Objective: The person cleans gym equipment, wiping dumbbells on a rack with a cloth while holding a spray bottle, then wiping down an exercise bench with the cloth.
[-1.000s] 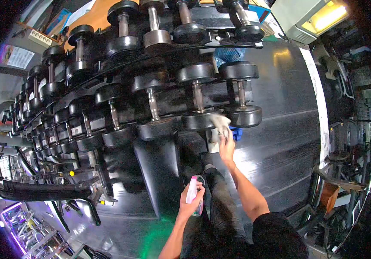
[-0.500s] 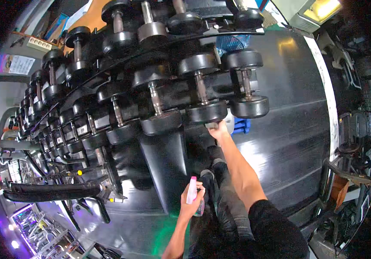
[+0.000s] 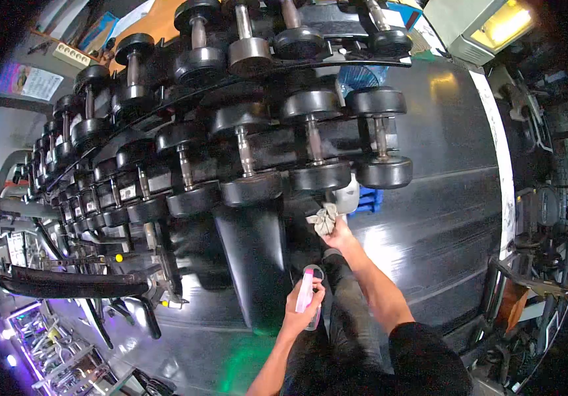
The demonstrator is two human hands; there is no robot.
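Note:
My left hand point(image 3: 304, 305) is closed round a spray bottle point(image 3: 305, 294) with a pink and white trigger head, held low in front of my legs. In my right hand point(image 3: 341, 236) is a crumpled, greyish-white cloth point(image 3: 325, 220), gripped by the fingers. That hand is just below the lower row of black dumbbells, apart from the nearest dumbbell point(image 3: 320, 177). The end dumbbell point(image 3: 382, 173) sits to its upper right. Behind the cloth, a white rounded object point(image 3: 345, 197) and a blue item point(image 3: 367, 200) show partly; I cannot tell what they are.
A two-tier rack point(image 3: 284, 71) of dumbbells runs from upper right to far left. A black padded bench point(image 3: 251, 257) stands below it, another bench pad point(image 3: 76, 284) to the left. Dark shiny floor point(image 3: 442, 198) lies at right, with a white strip point(image 3: 495, 132) along it.
My right hand has come down and away from the dumbbell's underside, bringing the cloth into view. My left hand with the spray bottle has shifted slightly right. The view has tilted a little.

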